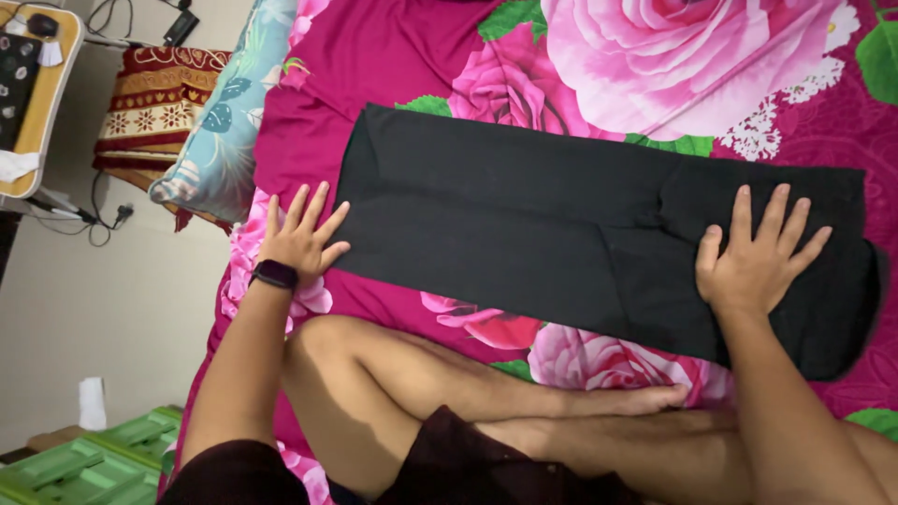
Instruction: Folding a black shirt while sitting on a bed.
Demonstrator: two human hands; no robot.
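Note:
A black garment (543, 224), folded into a long flat strip, lies across a magenta bedsheet (374, 56) printed with big pink roses. My left hand (297, 238) rests flat with fingers spread at the garment's left end, fingertips touching its edge, a dark band on the wrist. My right hand (756, 260) lies flat with fingers spread on the garment's right part. Neither hand grips anything. My bare crossed legs (440, 383) are in front of the garment.
A blue leaf-patterned pillow (224, 122) lies at the bed's left edge. Beyond it are a red and gold patterned cloth (154, 103), cables on the floor, a yellow-rimmed tray table (42, 103) and green plastic crates (94, 458) at lower left.

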